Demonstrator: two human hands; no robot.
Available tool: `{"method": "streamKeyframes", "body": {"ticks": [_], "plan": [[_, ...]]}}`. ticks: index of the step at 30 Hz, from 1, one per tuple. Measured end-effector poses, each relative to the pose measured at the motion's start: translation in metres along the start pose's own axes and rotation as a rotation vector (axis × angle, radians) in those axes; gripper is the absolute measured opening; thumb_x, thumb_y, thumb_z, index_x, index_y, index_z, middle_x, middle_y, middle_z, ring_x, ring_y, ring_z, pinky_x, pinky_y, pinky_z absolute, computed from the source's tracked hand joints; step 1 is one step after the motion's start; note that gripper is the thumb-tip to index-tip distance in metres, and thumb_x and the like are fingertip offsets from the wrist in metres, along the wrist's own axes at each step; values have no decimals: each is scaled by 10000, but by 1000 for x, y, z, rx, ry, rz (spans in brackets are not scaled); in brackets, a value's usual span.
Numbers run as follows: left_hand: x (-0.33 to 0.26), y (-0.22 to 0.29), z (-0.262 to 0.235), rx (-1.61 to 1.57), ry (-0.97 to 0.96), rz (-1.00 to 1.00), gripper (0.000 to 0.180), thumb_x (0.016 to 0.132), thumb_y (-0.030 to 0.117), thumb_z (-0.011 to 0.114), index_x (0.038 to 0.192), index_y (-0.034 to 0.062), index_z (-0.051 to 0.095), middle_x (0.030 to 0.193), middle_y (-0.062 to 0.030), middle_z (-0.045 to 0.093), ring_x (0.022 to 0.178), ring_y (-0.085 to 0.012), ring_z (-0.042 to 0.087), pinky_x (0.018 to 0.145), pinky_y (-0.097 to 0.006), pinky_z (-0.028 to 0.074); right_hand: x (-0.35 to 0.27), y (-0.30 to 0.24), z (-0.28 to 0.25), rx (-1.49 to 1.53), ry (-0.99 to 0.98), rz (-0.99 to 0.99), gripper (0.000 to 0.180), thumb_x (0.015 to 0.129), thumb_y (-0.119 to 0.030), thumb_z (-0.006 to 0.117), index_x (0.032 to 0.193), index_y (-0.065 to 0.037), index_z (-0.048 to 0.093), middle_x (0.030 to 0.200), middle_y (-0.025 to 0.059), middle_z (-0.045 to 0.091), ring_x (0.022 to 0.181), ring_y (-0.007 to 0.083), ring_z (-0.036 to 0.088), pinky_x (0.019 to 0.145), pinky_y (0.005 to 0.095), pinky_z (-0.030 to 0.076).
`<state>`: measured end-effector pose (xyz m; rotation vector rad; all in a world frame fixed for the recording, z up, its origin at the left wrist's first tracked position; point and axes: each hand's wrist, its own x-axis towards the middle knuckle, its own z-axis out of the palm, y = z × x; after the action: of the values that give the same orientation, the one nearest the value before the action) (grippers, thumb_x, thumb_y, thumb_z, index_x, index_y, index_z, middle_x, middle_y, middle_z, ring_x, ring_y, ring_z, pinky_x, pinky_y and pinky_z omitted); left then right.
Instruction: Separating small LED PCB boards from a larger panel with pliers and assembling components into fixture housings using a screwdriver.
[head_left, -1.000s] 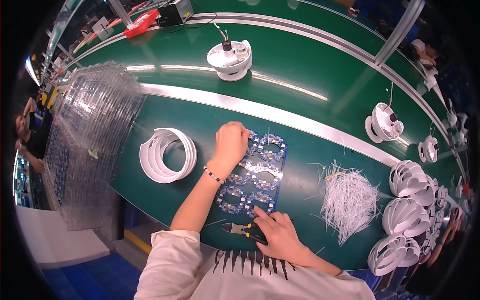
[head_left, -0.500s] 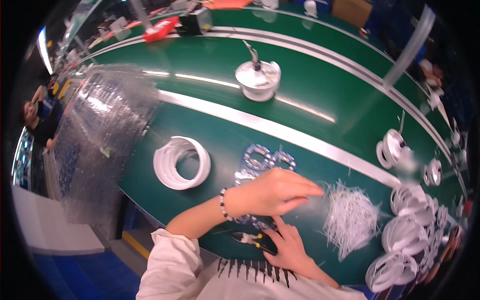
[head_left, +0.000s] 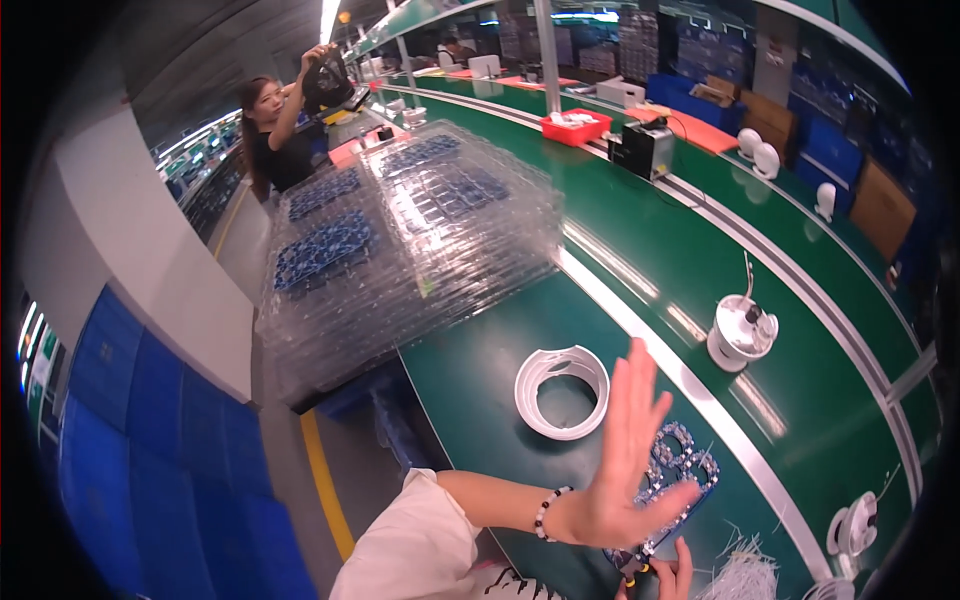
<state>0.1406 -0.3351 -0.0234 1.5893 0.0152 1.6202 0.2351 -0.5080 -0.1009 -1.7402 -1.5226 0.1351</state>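
Observation:
My left hand (head_left: 622, 475) is raised over the bench, its fingers stretched out and holding nothing. Below and behind it lies a blue circuit-board panel (head_left: 705, 478) with ring-shaped boards, partly hidden by the hand. At the lower edge my right hand (head_left: 672, 574) is partly cut off, its fingers round the handles of small cutting pliers (head_left: 634, 580) with yellow and black parts. A white ring-shaped housing (head_left: 530, 405) stands left of my left hand. Beside my right hand is a heap of thin white strips (head_left: 748, 574).
Clear plastic trays (head_left: 470, 280) with blue boards are stacked at the left bench end. A white lamp housing (head_left: 735, 350) with wires sits on the green conveyor (head_left: 660, 235), another (head_left: 855, 525) farther right. A co-worker (head_left: 285, 140) stands beyond the trays. Blue bins (head_left: 150, 470) stand at left.
The view has swung left, bringing the tray stack and blue bins into fuller sight. My left hand has gone from pointing right to fingers stretched upward. My right hand stays by the pliers.

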Motion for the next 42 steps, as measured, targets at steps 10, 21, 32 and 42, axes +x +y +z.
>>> {"method": "streamKeyframes", "body": {"ticks": [10,21,32,42], "plan": [[-140,-13,2,-81,-585,89,381,715,83,609,1094,68,569,1300,-276,290,1160,-418,383,943,-451,359,19,47,-42,-34,261,243,373,663,-23,684,1012,23,560,831,86,574,681,145,535,623,248,447],[-147,-23,4,-426,-802,-38,142,820,12,441,755,24,567,1027,-148,575,817,-307,573,654,-355,484,132,45,-116,-319,326,-157,429,629,55,527,1058,34,519,950,163,548,875,296,546,799,322,420],[-159,-28,-5,-434,-968,-149,290,821,164,516,576,101,375,576,-53,361,490,-204,449,409,-307,344,287,133,-142,-807,132,-360,378,548,10,589,922,-7,539,865,173,549,806,354,510,720,403,420],[-148,-44,-15,-368,-1082,-269,176,579,54,582,627,76,414,618,-61,349,540,-212,439,457,-319,373,365,157,-112,-1228,-408,-406,299,501,-74,664,788,-67,582,728,54,572,791,238,535,698,337,434]]}}
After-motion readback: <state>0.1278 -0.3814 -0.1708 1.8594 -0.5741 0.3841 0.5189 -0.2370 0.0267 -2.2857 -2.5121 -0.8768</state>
